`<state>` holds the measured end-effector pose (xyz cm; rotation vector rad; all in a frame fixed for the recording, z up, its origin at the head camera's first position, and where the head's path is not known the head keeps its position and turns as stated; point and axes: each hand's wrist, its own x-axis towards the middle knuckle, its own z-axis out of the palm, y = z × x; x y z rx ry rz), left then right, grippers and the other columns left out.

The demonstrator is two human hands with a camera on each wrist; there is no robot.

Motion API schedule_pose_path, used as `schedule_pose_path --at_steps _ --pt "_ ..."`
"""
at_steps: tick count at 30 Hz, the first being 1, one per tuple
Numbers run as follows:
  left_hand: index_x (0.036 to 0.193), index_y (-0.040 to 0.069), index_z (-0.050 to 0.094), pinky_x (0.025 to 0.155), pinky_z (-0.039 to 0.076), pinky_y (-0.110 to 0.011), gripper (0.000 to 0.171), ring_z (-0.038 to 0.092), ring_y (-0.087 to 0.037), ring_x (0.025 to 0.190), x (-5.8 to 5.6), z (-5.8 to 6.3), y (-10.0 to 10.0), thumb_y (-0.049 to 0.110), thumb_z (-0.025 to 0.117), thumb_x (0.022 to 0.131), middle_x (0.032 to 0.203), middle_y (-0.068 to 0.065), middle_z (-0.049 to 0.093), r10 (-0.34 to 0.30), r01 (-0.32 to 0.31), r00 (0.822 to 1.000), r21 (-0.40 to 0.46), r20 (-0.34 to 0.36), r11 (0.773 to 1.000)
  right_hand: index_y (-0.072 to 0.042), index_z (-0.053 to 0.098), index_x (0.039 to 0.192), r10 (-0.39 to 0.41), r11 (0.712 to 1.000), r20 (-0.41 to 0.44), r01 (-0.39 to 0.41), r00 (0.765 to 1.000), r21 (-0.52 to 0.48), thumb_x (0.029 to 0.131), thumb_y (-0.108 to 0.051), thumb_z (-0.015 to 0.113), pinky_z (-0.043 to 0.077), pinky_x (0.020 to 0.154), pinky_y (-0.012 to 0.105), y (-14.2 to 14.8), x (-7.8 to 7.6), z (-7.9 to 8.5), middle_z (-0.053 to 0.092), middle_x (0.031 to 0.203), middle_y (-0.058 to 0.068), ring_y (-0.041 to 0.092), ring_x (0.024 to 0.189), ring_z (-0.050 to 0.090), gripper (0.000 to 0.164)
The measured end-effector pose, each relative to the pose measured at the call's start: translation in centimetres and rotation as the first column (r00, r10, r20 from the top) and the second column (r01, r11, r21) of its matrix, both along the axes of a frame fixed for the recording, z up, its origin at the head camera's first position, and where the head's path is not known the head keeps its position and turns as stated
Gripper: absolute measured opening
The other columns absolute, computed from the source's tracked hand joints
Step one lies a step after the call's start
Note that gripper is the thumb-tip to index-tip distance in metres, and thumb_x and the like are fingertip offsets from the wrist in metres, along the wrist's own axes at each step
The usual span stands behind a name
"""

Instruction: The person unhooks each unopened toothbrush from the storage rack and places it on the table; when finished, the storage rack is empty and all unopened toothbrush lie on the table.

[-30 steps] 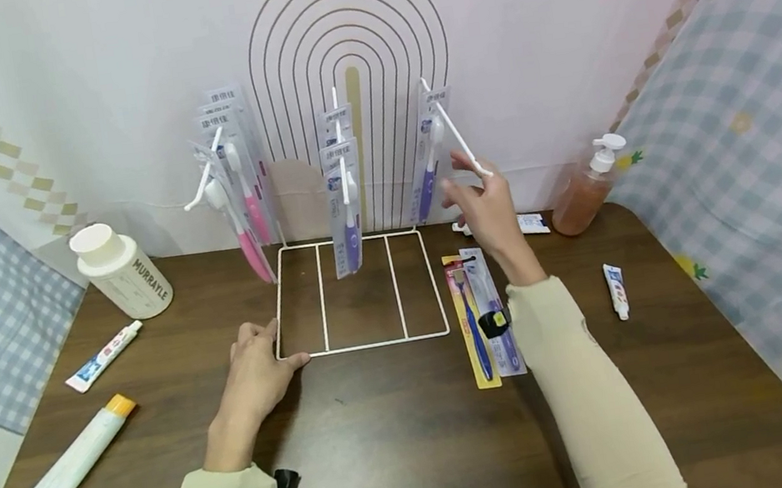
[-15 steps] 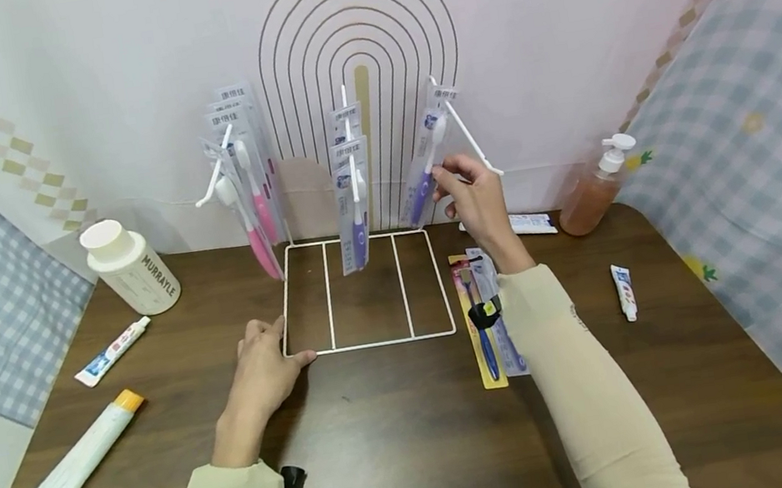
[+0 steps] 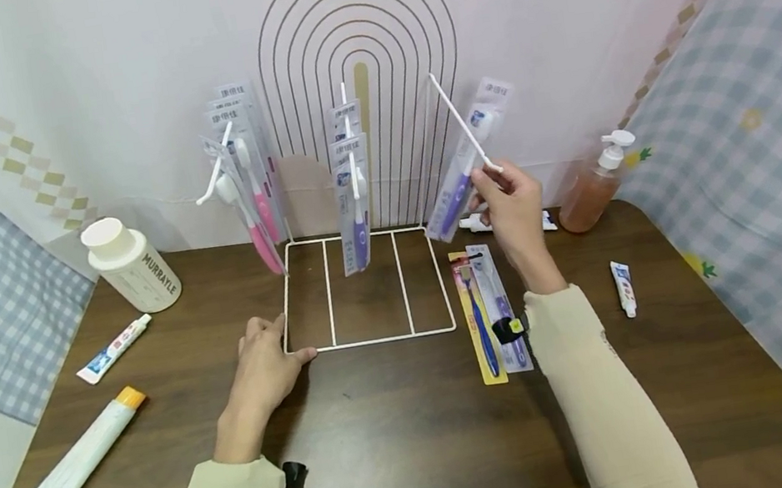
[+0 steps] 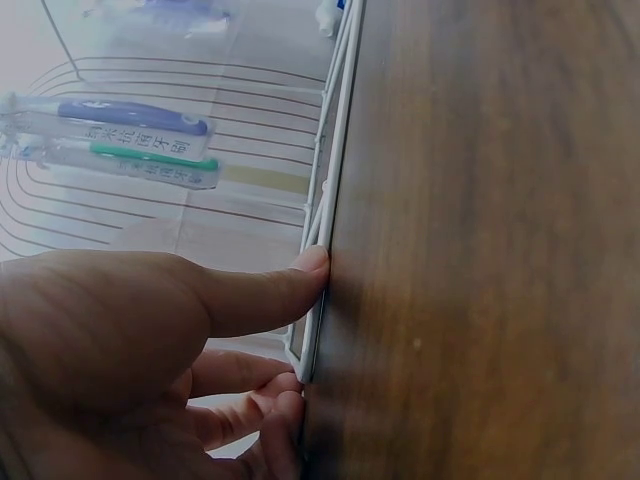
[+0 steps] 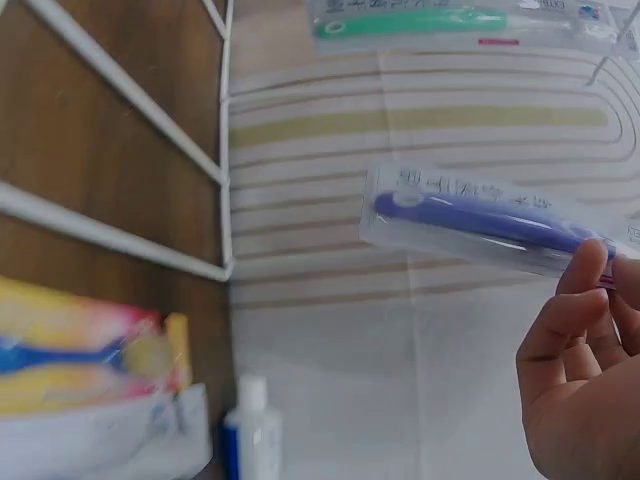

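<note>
A packaged purple toothbrush (image 3: 460,187) is pinched between the thumb and fingers of my right hand (image 3: 517,212). It leans, its printed top to the right of the right hook (image 3: 457,118), whose rod crosses in front of the pack. The right wrist view shows the purple handle (image 5: 480,222) through the clear pack. My left hand (image 3: 263,364) grips the front left corner of the white wire display rack (image 3: 375,341), thumb on the front wire. Pink toothbrush packs (image 3: 257,213) hang on the left hook, and purple ones (image 3: 358,224) on the middle hook.
Two toothbrush packs, one yellow (image 3: 482,348), lie right of the rack base. A toothpaste tube (image 3: 475,223) lies behind my right hand, and a small tube (image 3: 624,289) farther right. A pump bottle (image 3: 584,194), a white bottle (image 3: 137,269) and a large tube (image 3: 69,473) stand or lie around.
My right hand has taken hold of the purple toothbrush pack and moved it to the right, away from where it hung on the right hook. My left hand stays at the rack corner.
</note>
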<state>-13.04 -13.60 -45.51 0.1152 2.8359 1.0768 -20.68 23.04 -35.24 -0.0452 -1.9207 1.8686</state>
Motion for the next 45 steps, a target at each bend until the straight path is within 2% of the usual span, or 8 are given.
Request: schedule_pose_path --at_steps 7,14,22,26,30,39,43,45 --pt "0.165 -0.016 0.047 0.107 0.048 -0.064 0.084 0.051 -0.049 0.119 0.3 1.0 0.4 0.022 0.087 0.101 0.147 -0.036 0.052 0.018 -0.018 1.0 0.004 0.013 1.0 0.012 0.076 0.122 -0.081 0.996 0.059 0.078 0.995 0.044 0.111 -0.005 0.07 0.043 0.053 0.016 2.7 2.8 -2.5 0.068 0.072 -0.017 0.0 0.057 0.052 0.021" --pt "0.166 -0.016 0.045 0.109 0.047 -0.064 0.083 0.05 -0.049 0.121 0.4 1.3 0.8 0.02 0.085 0.103 0.147 -0.036 0.051 0.017 -0.017 0.999 0.0 0.038 1.0 0.011 0.078 0.128 -0.129 0.973 0.198 0.086 0.972 0.216 0.112 -0.012 0.071 0.046 0.06 0.016 5.3 5.8 -5.0 0.065 0.074 -0.02 -0.001 0.064 0.054 0.029" --pt "0.169 -0.014 0.041 0.116 0.045 -0.066 0.084 0.049 -0.052 0.128 0.2 1.9 1.0 0.023 0.083 0.106 0.153 -0.036 0.048 0.0 0.001 0.997 -0.018 0.081 1.0 0.005 0.077 0.139 -0.132 0.944 0.471 -0.034 0.872 0.328 0.115 -0.022 0.068 0.049 0.066 0.021 7.7 7.7 -7.2 0.07 0.088 -0.012 0.003 0.074 0.057 0.037" --pt "0.168 -0.015 0.042 0.113 0.046 -0.066 0.086 0.049 -0.051 0.124 0.1 1.5 0.8 0.024 0.084 0.104 0.152 -0.036 0.049 0.001 0.0 0.998 -0.006 0.055 1.0 0.004 0.076 0.142 -0.149 0.935 0.517 -0.05 0.843 0.351 0.116 -0.025 0.067 0.052 0.073 0.019 8.1 7.9 -7.4 0.079 0.114 0.007 0.003 0.084 0.06 0.04" --pt "0.167 -0.015 0.043 0.113 0.046 -0.067 0.085 0.05 -0.052 0.123 0.1 1.2 0.6 0.023 0.085 0.103 0.151 -0.037 0.049 0.006 -0.005 0.999 -0.008 0.045 1.0 0.002 0.075 0.146 -0.152 0.928 0.569 -0.082 0.808 0.363 0.117 -0.027 0.064 0.052 0.076 0.018 8.2 8.0 -7.4 0.076 0.137 0.02 0.005 0.092 0.061 0.042" --pt "0.169 -0.015 0.041 0.116 0.045 -0.068 0.086 0.049 -0.053 0.128 0.4 1.6 0.8 0.024 0.084 0.105 0.154 -0.037 0.048 0.007 -0.005 0.996 -0.022 0.089 1.0 0.0 0.073 0.149 -0.157 0.915 0.657 -0.142 0.738 0.378 0.119 -0.029 0.061 0.052 0.08 0.021 8.5 8.3 -8.0 0.073 0.142 0.021 0.013 0.101 0.064 0.044" --pt "0.171 -0.014 0.039 0.119 0.044 -0.068 0.086 0.047 -0.054 0.131 0.5 2.0 0.9 0.025 0.082 0.107 0.156 -0.037 0.046 0.0 0.003 0.994 -0.029 0.109 1.0 0.001 0.073 0.149 -0.153 0.914 0.679 -0.157 0.718 0.373 0.118 -0.03 0.062 0.054 0.079 0.021 8.7 8.2 -8.4 0.074 0.14 0.02 0.013 0.099 0.065 0.045" --pt "0.17 -0.014 0.04 0.119 0.044 -0.069 0.086 0.048 -0.054 0.131 0.4 1.5 0.7 0.025 0.083 0.106 0.155 -0.037 0.047 -0.003 0.006 0.995 -0.029 0.099 1.0 0.001 0.073 0.149 -0.158 0.911 0.684 -0.162 0.712 0.379 0.118 -0.03 0.062 0.054 0.078 0.022 8.8 8.2 -8.4 0.074 0.139 0.02 0.014 0.099 0.065 0.045"
